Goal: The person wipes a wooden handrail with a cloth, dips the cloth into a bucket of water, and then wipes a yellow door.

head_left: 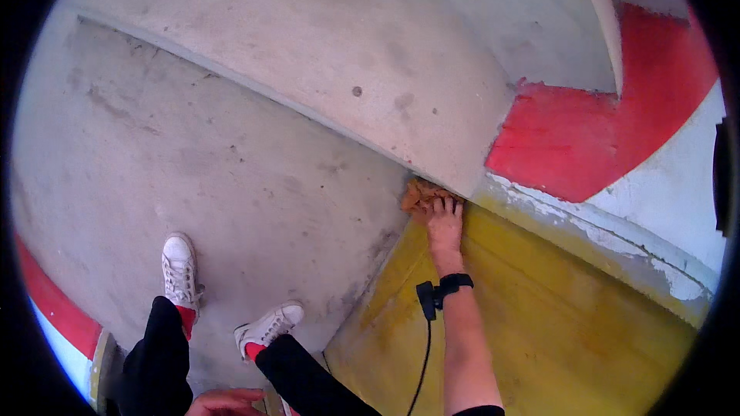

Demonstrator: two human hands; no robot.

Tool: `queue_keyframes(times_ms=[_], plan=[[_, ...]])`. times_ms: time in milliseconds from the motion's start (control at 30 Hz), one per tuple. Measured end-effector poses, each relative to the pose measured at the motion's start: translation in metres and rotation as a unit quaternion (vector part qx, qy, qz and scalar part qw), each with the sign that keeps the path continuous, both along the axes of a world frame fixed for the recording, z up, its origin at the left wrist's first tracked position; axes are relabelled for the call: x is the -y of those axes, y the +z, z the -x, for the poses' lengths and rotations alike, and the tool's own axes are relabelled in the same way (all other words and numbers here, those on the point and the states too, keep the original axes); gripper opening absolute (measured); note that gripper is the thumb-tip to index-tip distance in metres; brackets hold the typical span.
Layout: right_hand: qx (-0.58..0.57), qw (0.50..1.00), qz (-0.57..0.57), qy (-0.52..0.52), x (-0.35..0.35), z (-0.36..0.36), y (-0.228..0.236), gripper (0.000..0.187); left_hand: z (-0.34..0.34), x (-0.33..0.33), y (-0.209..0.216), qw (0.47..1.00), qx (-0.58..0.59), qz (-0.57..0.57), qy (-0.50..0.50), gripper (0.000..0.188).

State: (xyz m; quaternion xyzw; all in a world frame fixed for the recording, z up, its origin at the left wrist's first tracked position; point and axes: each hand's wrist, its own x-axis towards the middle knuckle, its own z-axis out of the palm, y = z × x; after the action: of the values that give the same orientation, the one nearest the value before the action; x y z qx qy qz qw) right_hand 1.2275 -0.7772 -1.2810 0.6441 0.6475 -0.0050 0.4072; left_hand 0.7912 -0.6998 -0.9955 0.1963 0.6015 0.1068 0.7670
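My right hand (444, 223) reaches far forward, its fingers bent over a crumpled orange-brown cloth (420, 195). The cloth is pressed into the corner where the grey landing (254, 162) and the yellow surface (555, 323) meet the foot of a raised step (331, 46). Part of the cloth is hidden under the fingers. A black band with a small device and cable (441, 293) is around my right wrist. My left hand (225, 400) hangs low by my legs at the bottom edge, only partly in view, fingers loosely stretched and nothing seen in them.
My white shoes (179, 270) stand on the grey landing. A higher curved step (532, 8) rises at the upper right, beside a red-painted wall section (570, 139). White paint peels along the wall's lower edge (617, 239). More red paint (62, 300) shows at the far left.
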Motion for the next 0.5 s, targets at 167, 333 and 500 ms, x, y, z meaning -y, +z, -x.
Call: queue_keyframes(times_ms=[167,333,500], plan=[[-0.068,0.994,-0.087,-0.006,-0.001,0.012,0.109,0.029,-0.009,0.004,0.005,0.998,0.042,0.030,0.028,0.039],[0.019,0.987,-0.157,-0.006,0.008,0.013,0.184,0.030,-0.016,0.001,0.010,0.997,0.037,0.064,0.000,0.040],[0.069,0.995,0.049,-0.059,0.070,0.045,0.091,0.037,0.001,0.004,0.000,0.998,0.040,0.049,0.018,0.042]])
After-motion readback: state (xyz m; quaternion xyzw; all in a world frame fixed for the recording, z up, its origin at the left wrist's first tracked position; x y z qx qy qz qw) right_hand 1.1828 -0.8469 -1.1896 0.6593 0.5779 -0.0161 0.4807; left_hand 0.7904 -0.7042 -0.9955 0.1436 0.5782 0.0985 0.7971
